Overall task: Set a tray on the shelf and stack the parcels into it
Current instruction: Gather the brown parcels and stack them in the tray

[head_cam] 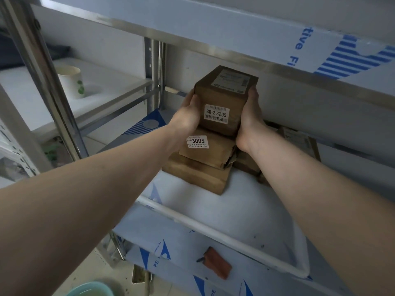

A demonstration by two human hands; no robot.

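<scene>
Both hands are reaching into the shelf bay, gripping 1 brown parcel between them. The left hand (pixel 188 116) is pressing the parcel's left side, thumb lying on the near face, fingers curling round the far left edge. The right hand (pixel 250 120) is cupping the right side, fingers wrapping up along that edge, so both sets of fingers are clamping on the box. The held parcel (pixel 222 103) is showing a white sticker reading 80-2-3205 on its near face and a shipping label on top. It is sitting at the top of a stack; whether it is resting on the one below or hanging just above, I cannot tell. Under it a second parcel (pixel 207 150) is carrying a sticker ending 3003, and a third parcel (pixel 196 176) is lying flat at the bottom. The stack is standing in the far part of a white tray (pixel 213 229), which is lying on the shelf (pixel 171 238) covered in blue-printed film. Another parcel (pixel 299 142) is lying to the right, behind the right wrist. Far left, a paper cup (pixel 71 82) is standing on a neighbouring white shelf. A small brown block (pixel 217 262) is lying on the shelf front below the tray.
</scene>
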